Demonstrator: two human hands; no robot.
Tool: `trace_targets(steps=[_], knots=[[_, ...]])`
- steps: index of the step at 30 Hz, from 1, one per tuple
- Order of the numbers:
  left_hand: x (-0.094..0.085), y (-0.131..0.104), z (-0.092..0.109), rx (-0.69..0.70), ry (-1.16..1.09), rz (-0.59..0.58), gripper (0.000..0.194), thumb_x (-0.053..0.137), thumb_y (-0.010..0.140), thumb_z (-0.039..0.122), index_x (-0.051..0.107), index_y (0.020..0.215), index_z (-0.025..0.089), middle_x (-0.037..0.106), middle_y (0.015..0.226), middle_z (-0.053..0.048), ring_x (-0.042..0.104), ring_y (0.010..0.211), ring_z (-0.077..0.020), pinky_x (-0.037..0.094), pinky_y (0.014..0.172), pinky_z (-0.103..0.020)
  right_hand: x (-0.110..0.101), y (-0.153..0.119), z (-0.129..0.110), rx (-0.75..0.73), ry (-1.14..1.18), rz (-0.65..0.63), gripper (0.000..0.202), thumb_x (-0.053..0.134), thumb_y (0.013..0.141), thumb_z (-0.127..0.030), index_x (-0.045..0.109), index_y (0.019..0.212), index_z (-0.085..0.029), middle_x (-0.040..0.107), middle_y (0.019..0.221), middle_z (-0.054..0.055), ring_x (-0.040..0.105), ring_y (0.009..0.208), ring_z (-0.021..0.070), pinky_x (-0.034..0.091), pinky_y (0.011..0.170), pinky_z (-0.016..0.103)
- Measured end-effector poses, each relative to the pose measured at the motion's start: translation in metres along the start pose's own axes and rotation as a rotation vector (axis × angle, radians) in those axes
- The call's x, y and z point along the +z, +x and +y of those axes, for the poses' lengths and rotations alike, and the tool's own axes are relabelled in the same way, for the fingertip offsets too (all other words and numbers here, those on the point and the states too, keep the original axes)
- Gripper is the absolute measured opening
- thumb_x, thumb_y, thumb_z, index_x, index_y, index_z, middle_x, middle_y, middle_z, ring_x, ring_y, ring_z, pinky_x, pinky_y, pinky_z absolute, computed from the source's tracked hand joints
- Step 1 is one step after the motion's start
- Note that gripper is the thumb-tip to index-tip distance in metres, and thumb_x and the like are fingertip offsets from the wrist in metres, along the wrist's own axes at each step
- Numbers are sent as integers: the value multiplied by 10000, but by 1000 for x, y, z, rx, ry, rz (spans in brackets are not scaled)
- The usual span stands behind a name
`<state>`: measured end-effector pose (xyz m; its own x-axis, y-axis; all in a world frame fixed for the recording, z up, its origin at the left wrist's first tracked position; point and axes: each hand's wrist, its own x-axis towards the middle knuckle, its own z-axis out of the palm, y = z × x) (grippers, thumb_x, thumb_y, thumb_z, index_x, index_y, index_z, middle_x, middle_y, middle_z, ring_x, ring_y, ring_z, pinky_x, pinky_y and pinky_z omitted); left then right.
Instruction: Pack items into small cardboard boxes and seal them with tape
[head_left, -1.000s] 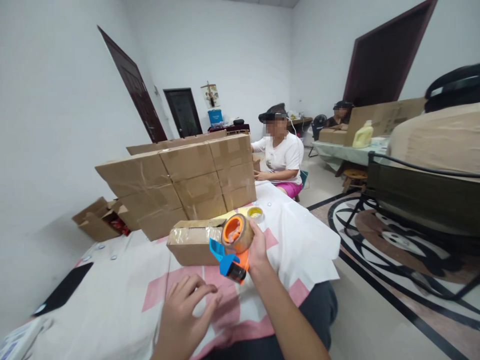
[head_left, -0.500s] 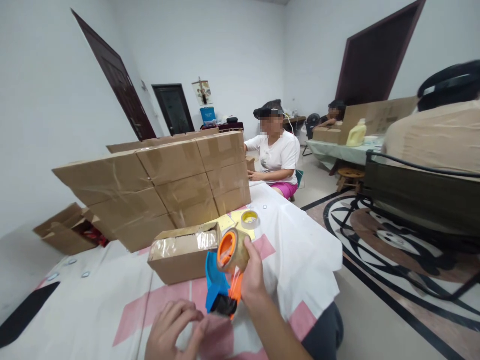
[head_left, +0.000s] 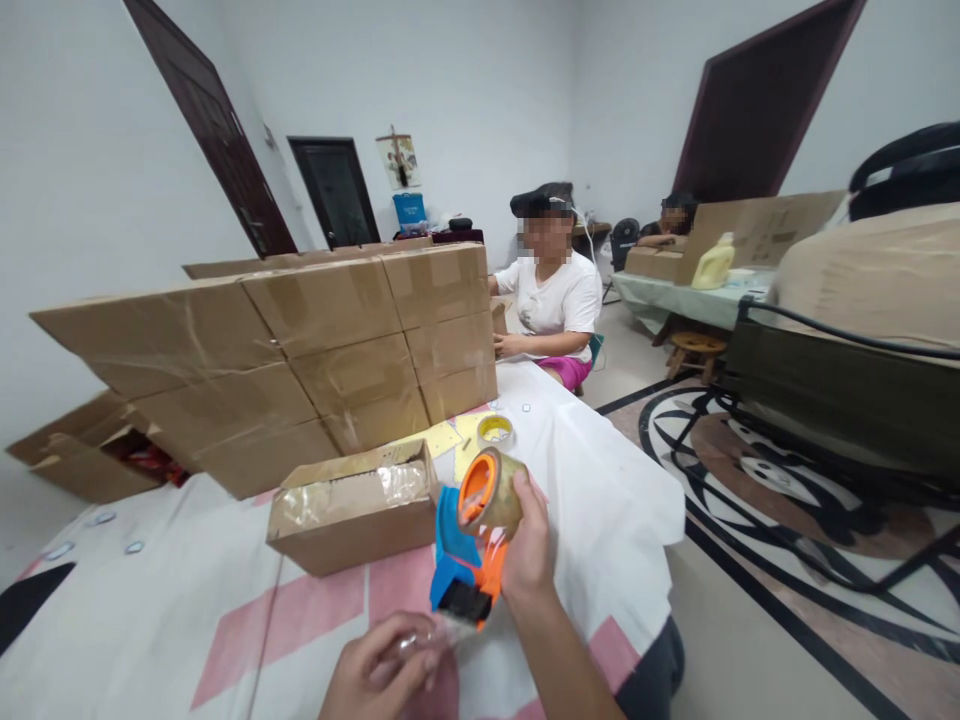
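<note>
Tablecloth [head_left: 600, 480] beneath, tape dispenser [head_left: 453, 545] slants steeply, roll [head_left: 511, 497] uppermost.

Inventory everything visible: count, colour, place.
Cloth: 1, white and pink, foreground
Dispenser: 1, blue and orange, centre
Tape roll: 1, yellow, beyond dispenser
Box: 1, brown, on cloth
Box stack: 1, brown, behind box
Carton: 1, brown, left
Far table: 1, pale green, right
Jug: 1, yellow, on far table
Stool: 1, brown, right
Chair: 1, dark, right
Tub: 1, blue, back
Doorways: 3, dark, on walls
Co-workers: 3, white, dark, beige tops, back, right
Left hand: 1, bare, pinching clear tape
Right hand: 1, bare, around dispenser
</note>
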<state>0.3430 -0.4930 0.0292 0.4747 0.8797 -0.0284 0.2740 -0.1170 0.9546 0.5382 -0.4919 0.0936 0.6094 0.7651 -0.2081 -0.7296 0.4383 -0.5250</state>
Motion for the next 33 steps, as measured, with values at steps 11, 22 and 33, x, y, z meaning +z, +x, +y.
trace_targets(steps=[11,22,33], knots=[[-19,-10,27,516,626,58,325,631,911,368,659,1191,206,718,708,15,641,640,-153,464,710,-293,-3,7,-4,-209,-212,96,398,669,798,-486,687,1017,-154,732,875,29,704,842,201,572,792,334],[-21,-7,15,140,345,2,298,699,860,385,700,1106,218,686,637,41,594,637,-141,457,662,-252,4,8,-6,-387,-249,85,320,608,852,-426,699,960,-139,740,846,35,717,807,188,569,788,314],[-13,12,-4,75,173,-96,320,668,856,471,751,704,202,703,611,-16,614,550,-137,458,527,-209,-3,17,0,-230,-146,198,405,684,787,-459,685,1056,-157,755,934,35,725,874,216,577,785,339]])
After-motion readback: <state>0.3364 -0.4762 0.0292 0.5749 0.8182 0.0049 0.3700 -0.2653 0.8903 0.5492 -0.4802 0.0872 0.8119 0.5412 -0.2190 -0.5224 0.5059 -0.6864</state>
